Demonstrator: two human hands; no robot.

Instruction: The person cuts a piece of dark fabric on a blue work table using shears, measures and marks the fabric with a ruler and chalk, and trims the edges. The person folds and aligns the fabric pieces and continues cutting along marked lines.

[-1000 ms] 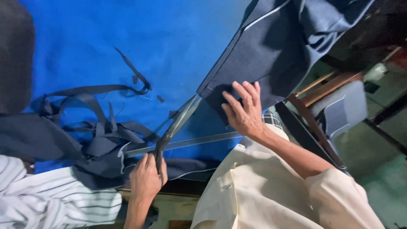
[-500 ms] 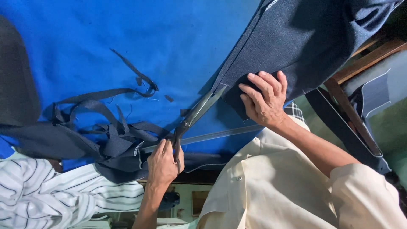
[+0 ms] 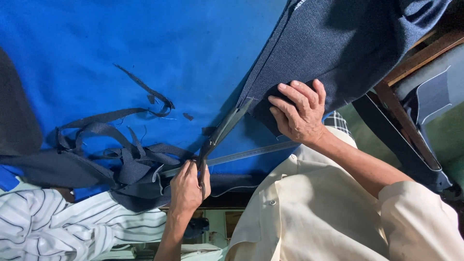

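Note:
My left hand [image 3: 186, 188] grips the handles of long dark scissors [image 3: 226, 128]. Their blades point up and to the right, and the tips meet the edge of a dark navy cloth [image 3: 348, 43]. My right hand [image 3: 299, 113] lies flat on a corner of that cloth with fingers spread, pressing it onto the blue table cover [image 3: 145, 43]. A thin metal ruler [image 3: 251, 152] lies across the cover just below the scissors and under my right wrist. Cut navy strips [image 3: 125, 164] are heaped to the left of my left hand.
More dark cloth [image 3: 19, 111] lies at the left edge. A striped white garment [image 3: 72, 227] shows at the lower left; I cannot tell whether someone is wearing it. A wooden frame [image 3: 411, 63] with navy pieces draped on it stands at the right, over a green floor.
The scissors and my left hand have slid up and right along the cloth edge. My right hand has shifted slightly while still pressing the cloth. The view has moved closer.

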